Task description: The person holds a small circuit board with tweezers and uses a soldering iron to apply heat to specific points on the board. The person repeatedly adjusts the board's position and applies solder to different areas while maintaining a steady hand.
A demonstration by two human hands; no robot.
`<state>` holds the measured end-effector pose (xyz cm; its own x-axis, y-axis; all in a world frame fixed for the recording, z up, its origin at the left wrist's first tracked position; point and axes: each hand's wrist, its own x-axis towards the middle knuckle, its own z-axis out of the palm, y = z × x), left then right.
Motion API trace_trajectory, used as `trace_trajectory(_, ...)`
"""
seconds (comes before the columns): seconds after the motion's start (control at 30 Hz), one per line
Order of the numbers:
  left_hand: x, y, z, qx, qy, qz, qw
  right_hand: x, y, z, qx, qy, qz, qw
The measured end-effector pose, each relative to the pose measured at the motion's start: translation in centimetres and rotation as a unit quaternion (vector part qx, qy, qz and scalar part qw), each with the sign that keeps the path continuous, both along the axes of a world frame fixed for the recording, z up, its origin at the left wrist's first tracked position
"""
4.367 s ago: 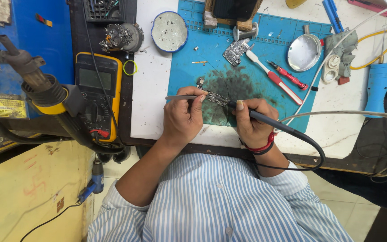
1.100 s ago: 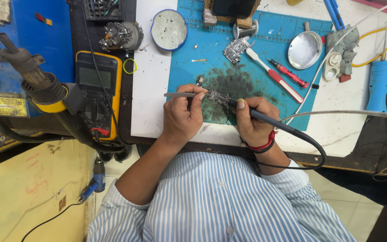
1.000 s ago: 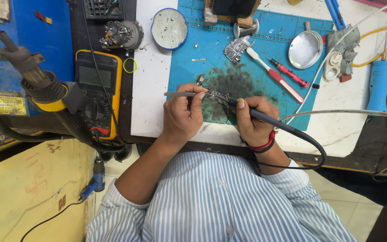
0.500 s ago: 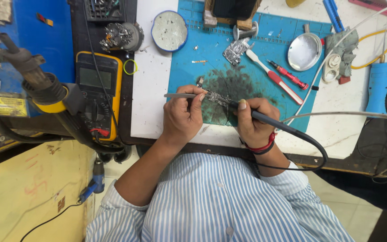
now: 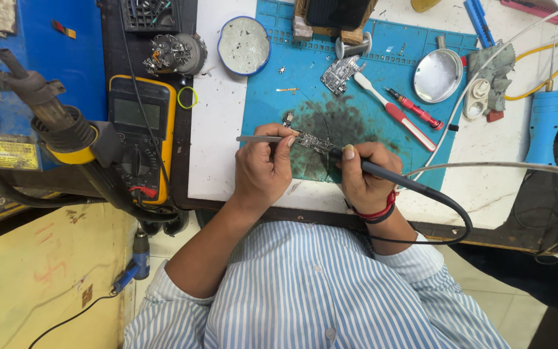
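My left hand [image 5: 263, 168] grips thin metal tweezers [image 5: 253, 138] whose tips pinch a small circuit board [image 5: 310, 140]. The board lies on a stained patch of the blue work mat [image 5: 272, 103]. My right hand [image 5: 363, 178] holds a dark soldering iron [image 5: 389, 178] like a pen, its tip at the board's right end. The iron's black cord [image 5: 460, 223] loops back past my wrist, which wears a red band.
A yellow multimeter [image 5: 140, 145] and a hot-air nozzle [image 5: 53, 123] sit left. On the mat lie a round tin [image 5: 244, 45], a second circuit board [image 5: 340, 74], a toothbrush [image 5: 382, 103], a red screwdriver [image 5: 414, 108] and a metal lid [image 5: 438, 75]. Cables crowd the right.
Almost nothing differs. Both hands stay at the small board, with only tiny shifts of the iron's tip and the cord loop.
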<state>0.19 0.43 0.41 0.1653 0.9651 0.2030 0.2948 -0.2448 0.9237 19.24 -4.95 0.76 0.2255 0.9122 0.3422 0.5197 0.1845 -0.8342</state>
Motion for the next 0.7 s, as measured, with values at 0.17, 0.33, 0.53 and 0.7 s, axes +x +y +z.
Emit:
trace_trajectory(0.17,0.09,-0.15,0.02,-0.013,-0.01,-0.001,1.0,0.06,-0.07,0.15,0.002,0.01,0.014,1.0)
trace_trajectory(0.33,-0.01,0.07,-0.06,-0.007,-0.008,-0.004,1.0,0.0,0.07,0.05,-0.005,-0.003,0.005,1.0)
trace_trajectory(0.53,0.06,-0.09,-0.1,-0.016,-0.01,0.0,1.0,-0.04,-0.01,-0.01,-0.002,0.003,0.003,1.0)
trace_trajectory(0.7,0.09,-0.06,-0.1,-0.001,-0.006,0.0,1.0,0.06,-0.02,0.02,-0.001,-0.003,0.01,1.0)
